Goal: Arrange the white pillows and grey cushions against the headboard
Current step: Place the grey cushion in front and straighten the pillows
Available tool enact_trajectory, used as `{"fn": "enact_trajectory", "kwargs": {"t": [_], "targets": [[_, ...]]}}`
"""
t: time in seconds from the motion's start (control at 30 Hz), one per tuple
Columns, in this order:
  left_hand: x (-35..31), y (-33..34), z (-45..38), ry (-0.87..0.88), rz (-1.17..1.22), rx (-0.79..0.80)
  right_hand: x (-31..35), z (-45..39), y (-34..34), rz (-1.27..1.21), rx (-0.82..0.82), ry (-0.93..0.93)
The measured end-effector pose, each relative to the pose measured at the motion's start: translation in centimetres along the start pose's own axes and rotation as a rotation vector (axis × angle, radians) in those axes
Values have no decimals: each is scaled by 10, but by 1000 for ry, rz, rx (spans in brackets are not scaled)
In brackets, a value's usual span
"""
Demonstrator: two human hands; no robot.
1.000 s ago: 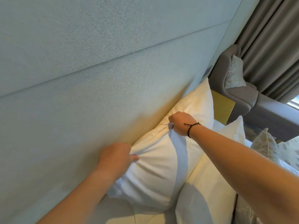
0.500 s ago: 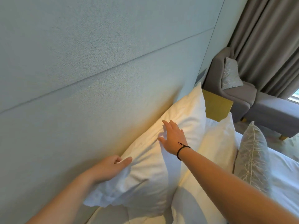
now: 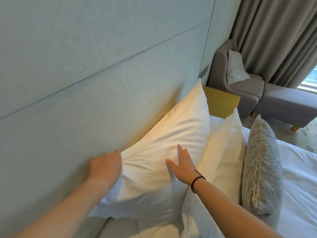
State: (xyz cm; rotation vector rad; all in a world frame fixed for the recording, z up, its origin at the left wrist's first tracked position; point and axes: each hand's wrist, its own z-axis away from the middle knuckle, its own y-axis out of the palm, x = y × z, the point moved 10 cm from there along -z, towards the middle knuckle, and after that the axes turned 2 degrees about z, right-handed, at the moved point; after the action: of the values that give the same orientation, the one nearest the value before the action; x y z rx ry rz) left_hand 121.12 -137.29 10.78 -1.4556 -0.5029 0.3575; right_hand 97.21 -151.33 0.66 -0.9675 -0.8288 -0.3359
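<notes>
Leftmost, the headboard [image 3: 85,100]: padded panels, upright, taking the weight of everything leaned on it. Left hand [image 3: 105,166] at the back pillow's [image 3: 163,134] near upper edge, wedged where pillow meets headboard; fingers bent over the cloth, though whether pinching or merely pushing cannot be told. Right of that, the right hand [image 3: 181,166], released and flat, fingers straight, palm resting on the pillow's face. Pillow itself propped against the headboard, lit warm along the top.

Likely soft and light, judging by the creases and the dent under the palm; no stiffness, so apt to slump if let go carelessly. Best taken by the corners or top seam, then patted flat from the front. Cover smooth, probably a little slippery against the panel.

Just beyond the right hand, a second white pillow [image 3: 224,152], standing on edge, touching the first. Further right again, a grey cushion [image 3: 260,165] with a pale branching pattern, upright on the bed [image 3: 300,186], just beside the second pillow. Firmer-looking, holds its shape; graspable by its top edge.

No brands, labels or writing readable anywhere.
</notes>
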Motion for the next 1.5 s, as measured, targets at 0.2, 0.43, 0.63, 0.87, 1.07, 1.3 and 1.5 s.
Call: {"fn": "enact_trajectory", "kwargs": {"t": [0.2,0.43,0.63,0.87,1.07,1.3,1.5], "targets": [[-29,26,-43,-18,360,258,-39,-15,-29,-310,-121,128],[-130,15,-155,-37,843,260,-73,-35,-40,-414,-234,176],[-232,1,-239,102,1054,181,-78,-61,-34,-389,-282,165],[-283,-58,-282,532,98,-295,-63,-71,-27,-408,-329,142],[-270,-52,-305,559,-385,-355,-45,-71,-7,-298,-238,154],[-254,-9,-284,520,-350,-230,-51,-57,8,-228,-117,191],[-221,-18,-256,435,-133,-176,-46,-42,13,-233,-92,176]]}}
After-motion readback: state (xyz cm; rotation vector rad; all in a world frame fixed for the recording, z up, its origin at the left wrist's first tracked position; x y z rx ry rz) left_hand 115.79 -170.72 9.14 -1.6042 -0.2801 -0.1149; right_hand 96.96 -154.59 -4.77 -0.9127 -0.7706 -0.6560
